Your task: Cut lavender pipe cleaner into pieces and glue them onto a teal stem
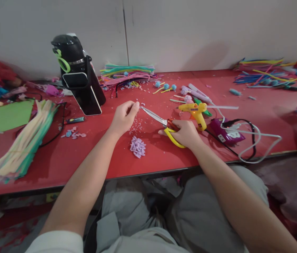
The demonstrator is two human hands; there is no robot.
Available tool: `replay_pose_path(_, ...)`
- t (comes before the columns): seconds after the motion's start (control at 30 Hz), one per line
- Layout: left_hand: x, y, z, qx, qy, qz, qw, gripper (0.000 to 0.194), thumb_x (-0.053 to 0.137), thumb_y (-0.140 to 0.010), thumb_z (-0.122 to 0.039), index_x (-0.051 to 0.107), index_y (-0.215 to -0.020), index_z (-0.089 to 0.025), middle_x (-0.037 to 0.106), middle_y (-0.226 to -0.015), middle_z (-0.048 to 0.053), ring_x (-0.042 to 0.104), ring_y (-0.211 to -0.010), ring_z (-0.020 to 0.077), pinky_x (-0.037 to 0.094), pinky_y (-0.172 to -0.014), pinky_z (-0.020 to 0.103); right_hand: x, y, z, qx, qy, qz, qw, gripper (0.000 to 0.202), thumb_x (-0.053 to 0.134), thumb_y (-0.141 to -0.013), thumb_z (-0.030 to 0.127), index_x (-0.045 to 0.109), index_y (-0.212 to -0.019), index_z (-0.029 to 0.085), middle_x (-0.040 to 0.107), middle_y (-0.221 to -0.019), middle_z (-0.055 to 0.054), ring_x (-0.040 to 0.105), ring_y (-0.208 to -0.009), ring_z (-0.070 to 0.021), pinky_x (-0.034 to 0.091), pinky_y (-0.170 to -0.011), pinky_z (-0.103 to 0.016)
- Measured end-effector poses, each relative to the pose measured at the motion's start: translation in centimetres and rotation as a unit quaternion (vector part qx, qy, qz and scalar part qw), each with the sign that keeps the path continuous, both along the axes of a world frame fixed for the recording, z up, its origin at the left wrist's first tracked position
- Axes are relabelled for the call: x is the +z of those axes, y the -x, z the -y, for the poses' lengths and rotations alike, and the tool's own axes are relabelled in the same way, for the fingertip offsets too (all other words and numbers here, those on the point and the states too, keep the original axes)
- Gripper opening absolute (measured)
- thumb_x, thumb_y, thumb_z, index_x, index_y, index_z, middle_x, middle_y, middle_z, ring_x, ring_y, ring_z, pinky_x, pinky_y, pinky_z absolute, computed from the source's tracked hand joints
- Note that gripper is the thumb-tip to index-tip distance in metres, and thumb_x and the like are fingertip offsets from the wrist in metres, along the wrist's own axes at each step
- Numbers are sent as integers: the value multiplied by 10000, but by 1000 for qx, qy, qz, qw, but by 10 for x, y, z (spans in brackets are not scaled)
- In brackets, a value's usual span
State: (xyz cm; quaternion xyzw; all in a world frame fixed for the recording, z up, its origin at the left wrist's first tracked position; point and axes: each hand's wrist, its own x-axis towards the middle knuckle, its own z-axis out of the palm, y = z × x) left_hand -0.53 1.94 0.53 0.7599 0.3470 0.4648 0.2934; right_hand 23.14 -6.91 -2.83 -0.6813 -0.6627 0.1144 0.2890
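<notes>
In the middle of the frame, the right hand (186,133) grips the yellow-handled scissors (161,121), their blades pointing to the upper left. The tips end just beside the left hand (124,117), whose thumb and forefinger are pinched together; whether a small piece sits between them cannot be told. Below, at the lower centre, a pile of lilac pieces (138,147) lies on the red surface (106,158). Right of centre rests a yellow glue gun (196,111); a black bottle (69,49) stands upper left.
</notes>
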Motion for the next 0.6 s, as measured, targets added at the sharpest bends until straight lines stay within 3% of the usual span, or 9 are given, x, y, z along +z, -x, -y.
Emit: replay_pose_path(0.6,-2,1,-3,2,-16,-10,1000,419,524,-984,-515,523,-698,-209,486,-610,-15,430,-559,120,347,-546,295,2,2,2,-7,7,-9,1000,672,653,-670,806,333,-569,224,316,-539,41,257,-565,-108,209,-534,-291)
